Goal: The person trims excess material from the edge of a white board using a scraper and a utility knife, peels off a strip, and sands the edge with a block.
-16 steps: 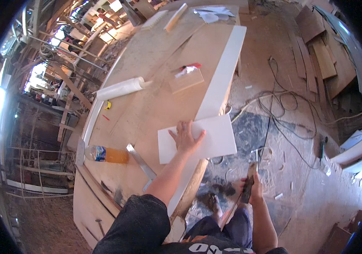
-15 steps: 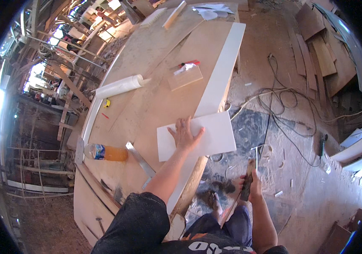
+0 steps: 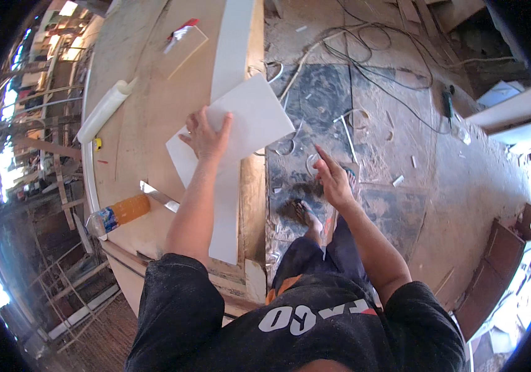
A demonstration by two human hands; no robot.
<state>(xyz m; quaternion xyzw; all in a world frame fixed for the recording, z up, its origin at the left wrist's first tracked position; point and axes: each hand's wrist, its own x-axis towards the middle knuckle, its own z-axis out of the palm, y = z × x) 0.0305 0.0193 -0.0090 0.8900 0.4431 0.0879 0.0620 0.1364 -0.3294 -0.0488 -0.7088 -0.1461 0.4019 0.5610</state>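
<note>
My left hand (image 3: 209,135) grips the upper-left edge of a white rectangular board (image 3: 256,118), thumb on its face. The board lies askew over the white strip (image 3: 222,235) along the workbench edge (image 3: 253,204) and overhangs the floor. My right hand (image 3: 335,183) is raised over the floor near my feet, index finger pointing forward, the other fingers partly curled; what it holds, if anything, is unclear. A clear bottle of orange liquid (image 3: 126,212) lies on its side beside a metal square (image 3: 166,199).
A white roll (image 3: 101,111), yellow tape measure (image 3: 97,144) and small wood block with a red tool (image 3: 185,59) lie on the bench. Tangled cables (image 3: 389,71) cross the dusty floor at the upper right. Brown panels (image 3: 489,273) stand at the right; scaffold-like framing (image 3: 61,173) is at the left.
My head's view has shifted. The white board is turned anticlockwise under my left hand. My right hand has risen toward the board, no longer upright round the dark wooden piece as before.
</note>
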